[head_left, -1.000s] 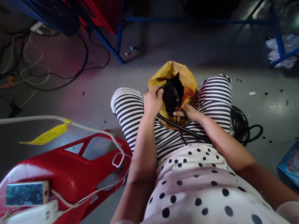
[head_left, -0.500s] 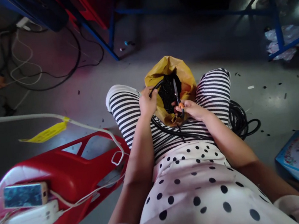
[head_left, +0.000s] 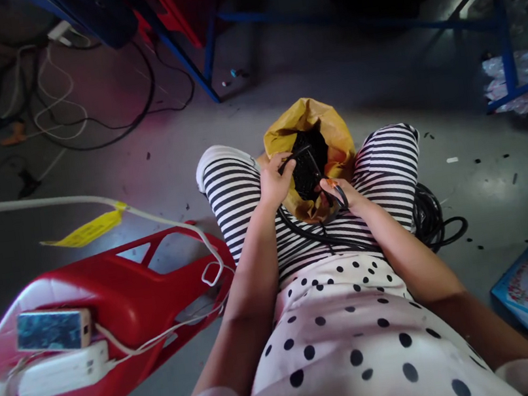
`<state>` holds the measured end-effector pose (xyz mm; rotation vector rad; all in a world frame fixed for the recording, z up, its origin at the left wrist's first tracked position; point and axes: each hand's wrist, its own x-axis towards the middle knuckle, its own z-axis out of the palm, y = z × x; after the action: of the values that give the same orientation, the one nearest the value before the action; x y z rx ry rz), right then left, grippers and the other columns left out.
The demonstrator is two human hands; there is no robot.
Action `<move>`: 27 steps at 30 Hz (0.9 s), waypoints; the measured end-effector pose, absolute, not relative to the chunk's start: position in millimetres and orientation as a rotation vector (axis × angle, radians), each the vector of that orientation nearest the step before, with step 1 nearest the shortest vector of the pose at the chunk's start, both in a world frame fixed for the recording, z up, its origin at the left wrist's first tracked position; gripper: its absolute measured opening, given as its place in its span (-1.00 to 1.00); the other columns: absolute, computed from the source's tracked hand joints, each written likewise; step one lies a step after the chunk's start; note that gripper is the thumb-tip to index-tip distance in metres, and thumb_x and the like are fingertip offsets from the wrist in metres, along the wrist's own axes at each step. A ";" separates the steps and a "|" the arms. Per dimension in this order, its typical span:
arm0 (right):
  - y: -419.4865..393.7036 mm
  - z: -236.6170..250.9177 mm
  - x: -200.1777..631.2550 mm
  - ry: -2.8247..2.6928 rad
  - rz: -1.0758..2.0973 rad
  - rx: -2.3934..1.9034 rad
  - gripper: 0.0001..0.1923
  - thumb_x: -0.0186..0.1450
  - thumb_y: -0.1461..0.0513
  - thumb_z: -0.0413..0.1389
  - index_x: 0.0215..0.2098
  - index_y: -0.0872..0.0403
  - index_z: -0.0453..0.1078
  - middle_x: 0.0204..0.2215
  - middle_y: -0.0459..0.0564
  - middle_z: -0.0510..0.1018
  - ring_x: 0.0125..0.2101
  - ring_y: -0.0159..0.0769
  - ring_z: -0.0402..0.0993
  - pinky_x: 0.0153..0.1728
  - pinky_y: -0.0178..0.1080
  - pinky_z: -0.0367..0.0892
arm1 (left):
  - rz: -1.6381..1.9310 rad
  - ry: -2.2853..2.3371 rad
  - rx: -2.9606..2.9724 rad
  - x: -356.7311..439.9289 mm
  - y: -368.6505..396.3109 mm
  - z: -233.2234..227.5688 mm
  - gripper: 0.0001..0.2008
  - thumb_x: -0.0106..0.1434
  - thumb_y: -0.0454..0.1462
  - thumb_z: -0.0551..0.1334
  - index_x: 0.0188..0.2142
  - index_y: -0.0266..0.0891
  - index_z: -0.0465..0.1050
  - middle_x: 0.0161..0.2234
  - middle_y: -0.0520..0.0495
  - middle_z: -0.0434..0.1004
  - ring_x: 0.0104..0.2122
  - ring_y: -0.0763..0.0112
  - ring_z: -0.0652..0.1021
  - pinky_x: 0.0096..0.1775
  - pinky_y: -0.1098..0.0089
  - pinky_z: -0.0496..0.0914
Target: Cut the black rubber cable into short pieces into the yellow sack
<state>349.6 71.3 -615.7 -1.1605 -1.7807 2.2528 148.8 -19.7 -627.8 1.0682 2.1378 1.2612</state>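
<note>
1. Head view: a yellow bag (head_left: 320,125) is seen held upright between the striped knees of a seated person; it serves as the landmark below. Its open mouth is filled with small black pieces (head_left: 311,164).

2. The left hand (head_left: 276,183) is positioned at the left rim of the bag. Its fingers are closed around the end of a black cable (head_left: 293,154), and that end is held over the bag's mouth.

3. The right hand (head_left: 341,192) is positioned at the near-right rim of the bag. It is closed on a pair of cutters (head_left: 329,185) with an orange-marked handle; the blades are pointed away from the body, over the black pieces. Whether the blades are parted cannot be told.

4. Key relation: the held cable end is found to the left of the cutters and just beside them. The long axis of the cable end is laid roughly across the bag's mouth, left to right, while the cutter axis is laid nearly crosswise to it. The left hand is nearer the cable tip.

5. From the left hand the cable is run back below the bag, across the lap, to a black coil (head_left: 430,219) on the floor to the right of the bag.

6. A red plastic chair (head_left: 125,298) is seen well to the left of the bag, with a phone (head_left: 53,330) resting on it.
</note>
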 end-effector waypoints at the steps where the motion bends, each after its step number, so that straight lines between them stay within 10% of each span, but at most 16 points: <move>1: 71.1 -616.1 349.4 -1.775 2.247 -1.176 -0.14 -0.03 -0.55 0.24 -0.42 0.04 0.38 -0.59 -0.11 0.45 -0.54 -0.34 0.35 -0.46 -0.25 0.22 | 1.267 2.123 1.074 149.0 -19.5 -628.2 -0.77 0.45 -0.24 0.25 0.03 -0.22 0.60 -0.03 -0.13 0.72 -0.02 0.23 0.67 0.10 0.27 0.50; 27: 70.1 -625.6 347.6 -2.037 2.051 -1.274 -0.13 -0.03 -0.56 0.20 -0.48 0.04 0.35 -0.60 -0.08 0.45 -0.59 -0.37 0.30 -0.53 -0.27 0.19 | 1.102 2.169 1.114 153.5 -19.0 -621.7 -0.72 0.45 -0.23 0.23 0.06 -0.21 0.62 0.00 -0.15 0.74 -0.02 0.17 0.67 0.08 0.24 0.48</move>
<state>347.6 70.1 -625.6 -1.2743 -2.0373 2.0508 153.5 -19.0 -621.7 1.1139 2.1685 1.1017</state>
